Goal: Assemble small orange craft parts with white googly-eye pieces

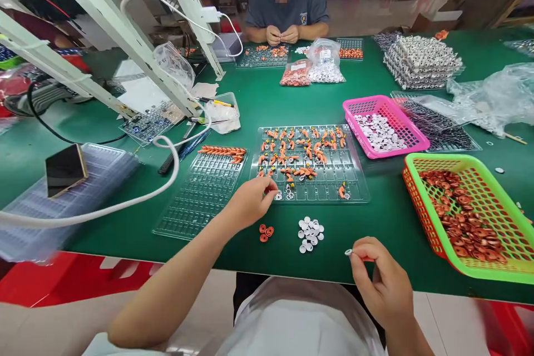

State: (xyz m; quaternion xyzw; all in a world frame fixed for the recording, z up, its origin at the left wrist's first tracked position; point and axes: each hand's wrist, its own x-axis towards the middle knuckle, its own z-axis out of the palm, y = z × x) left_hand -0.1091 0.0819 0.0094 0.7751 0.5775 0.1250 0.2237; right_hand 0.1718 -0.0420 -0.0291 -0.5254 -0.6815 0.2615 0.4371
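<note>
My right hand (381, 281) is closed in a pinch near the table's front edge, holding a small white ring-like cap (349, 252). Thumb and fingers of my left hand (252, 200) are pressed together at the front left of a clear compartment tray (321, 192); a small white ring (278, 194) shows at the fingertips, and what they hold is hard to make out. Several curved orange pieces (308, 150) with dark and yellow ends lie in that tray. Between my hands are a pile of white round caps (311, 233) and several orange-red discs (264, 232).
At right stand a pink basket (386, 144) of white caps and a green basket (467, 272) of red-brown discs. Another clear tray (196, 194) lies left, beneath a hanging white cable (171, 172). A phone (65, 169) rests on stacked trays. Opposite sits a co-worker (287, 5).
</note>
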